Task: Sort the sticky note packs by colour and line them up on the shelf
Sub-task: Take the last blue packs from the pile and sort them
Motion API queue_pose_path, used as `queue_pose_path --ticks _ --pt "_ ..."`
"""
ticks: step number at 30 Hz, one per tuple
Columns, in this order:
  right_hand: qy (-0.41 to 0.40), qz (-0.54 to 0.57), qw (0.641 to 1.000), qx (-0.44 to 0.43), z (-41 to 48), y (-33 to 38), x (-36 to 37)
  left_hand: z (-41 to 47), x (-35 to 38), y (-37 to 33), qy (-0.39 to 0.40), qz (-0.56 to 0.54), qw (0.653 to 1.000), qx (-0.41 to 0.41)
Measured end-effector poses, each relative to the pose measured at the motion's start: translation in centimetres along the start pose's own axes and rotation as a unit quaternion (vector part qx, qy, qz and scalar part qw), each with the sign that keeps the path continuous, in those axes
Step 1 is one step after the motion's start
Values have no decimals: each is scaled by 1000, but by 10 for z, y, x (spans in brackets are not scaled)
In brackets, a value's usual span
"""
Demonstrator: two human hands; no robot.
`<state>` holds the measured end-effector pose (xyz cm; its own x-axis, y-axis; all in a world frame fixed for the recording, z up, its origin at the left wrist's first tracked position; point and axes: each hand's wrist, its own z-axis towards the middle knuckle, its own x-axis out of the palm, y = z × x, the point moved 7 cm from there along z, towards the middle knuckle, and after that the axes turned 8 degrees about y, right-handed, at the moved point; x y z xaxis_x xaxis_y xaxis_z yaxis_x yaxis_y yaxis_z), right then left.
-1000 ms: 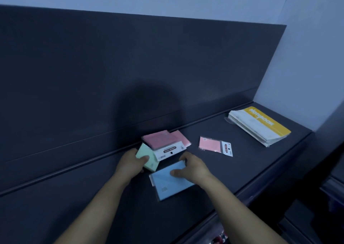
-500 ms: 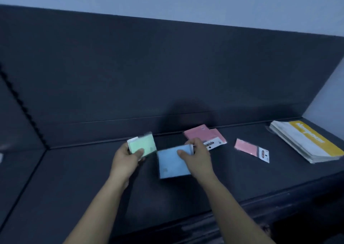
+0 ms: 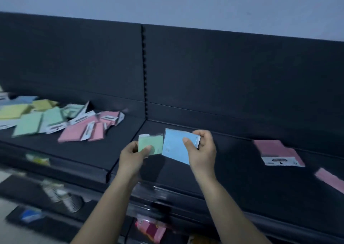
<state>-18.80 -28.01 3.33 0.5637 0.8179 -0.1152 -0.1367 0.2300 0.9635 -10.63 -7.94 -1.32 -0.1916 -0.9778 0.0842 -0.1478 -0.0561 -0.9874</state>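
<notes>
My left hand (image 3: 133, 155) pinches a green sticky note pack (image 3: 151, 143) above the dark shelf (image 3: 232, 171). My right hand (image 3: 202, 150) grips a blue pack (image 3: 175, 148) right beside it; the two packs nearly touch. On the right shelf section lies a pink stack (image 3: 279, 153) with a white header card, and another pink pack (image 3: 330, 180) sits at the right edge. On the left shelf section a loose pile holds pink packs (image 3: 81, 131), green packs (image 3: 37, 122) and yellow packs (image 3: 16, 109).
A slotted upright (image 3: 144, 72) divides the dark back panel into two sections. Lower shelves below hold blurred goods (image 3: 150, 229). The shelf's front edge (image 3: 167, 189) runs under my forearms.
The view has swung left, revealing the pile on the left section. Both hands lifted their packs off the shelf and carried them left, away from the pink packs.
</notes>
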Motion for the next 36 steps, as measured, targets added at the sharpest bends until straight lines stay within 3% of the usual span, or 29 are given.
queue_pose_path --ticks 7,15,24,36 --pt "85 22 996 -7 -13 24 108 -12 -109 -19 -81 -9 996 21" --pt "143 32 989 -6 -30 44 247 3 -241 -37 -122 19 992 34" --pt "151 16 988 -14 -26 50 366 48 -349 -48 -146 43 988 37" --pt "142 0 989 -46 49 52 469 178 -424 -48 -171 105 980 -9"
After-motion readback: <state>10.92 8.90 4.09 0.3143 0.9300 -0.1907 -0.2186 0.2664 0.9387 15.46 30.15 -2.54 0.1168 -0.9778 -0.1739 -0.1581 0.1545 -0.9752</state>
